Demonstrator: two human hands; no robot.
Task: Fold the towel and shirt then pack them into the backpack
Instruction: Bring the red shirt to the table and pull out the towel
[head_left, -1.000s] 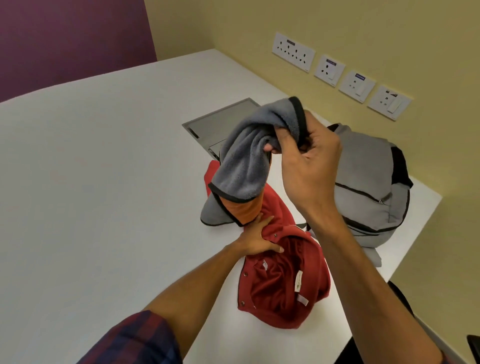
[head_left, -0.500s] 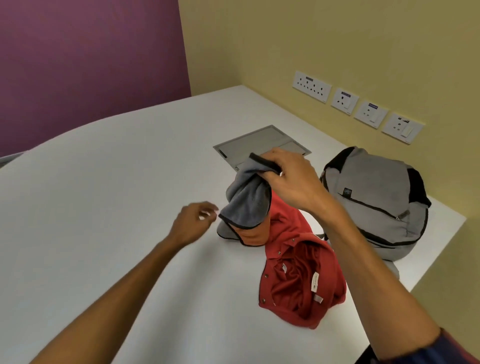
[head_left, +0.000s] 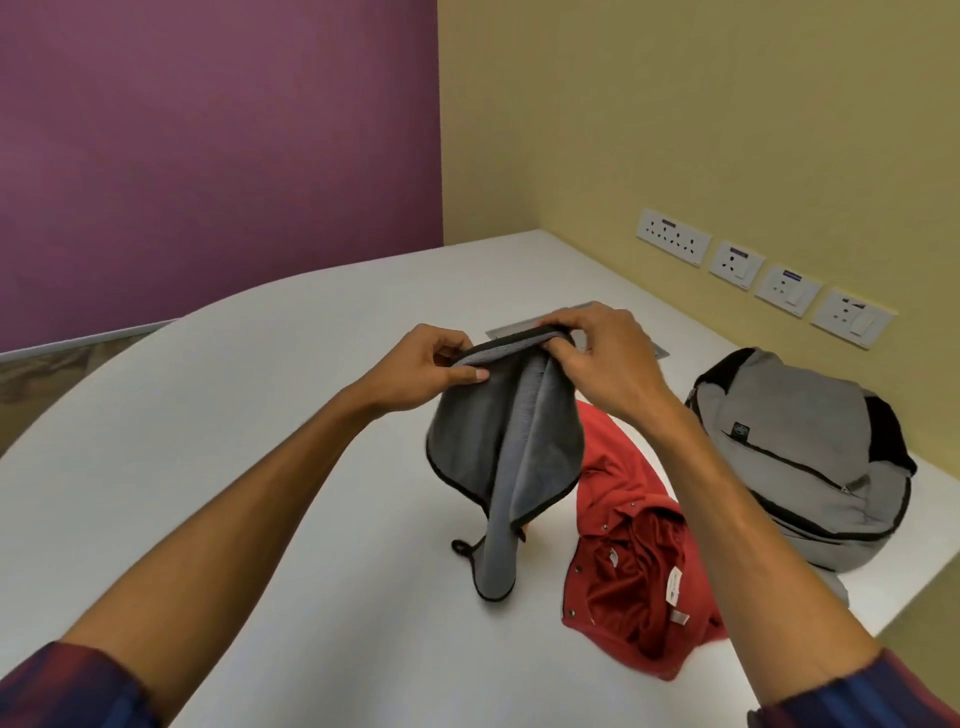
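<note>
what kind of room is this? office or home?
Probably an office or meeting room: a large white table with a flush cable-access hatch, a row of wall power sockets just above it, and plain painted walls.

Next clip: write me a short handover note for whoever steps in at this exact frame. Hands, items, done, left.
Left hand: pinching the grey towel's top edge.
Right hand: pinching the same edge beside it; the towel hangs, its lower end on the white table.
Red shirt: crumpled on the table, unfolded.
Grey backpack: lying by the wall, zips look closed.
Done: nothing folded or packed.
Left: fold towel, fold shirt, open backpack, pack both.
</note>
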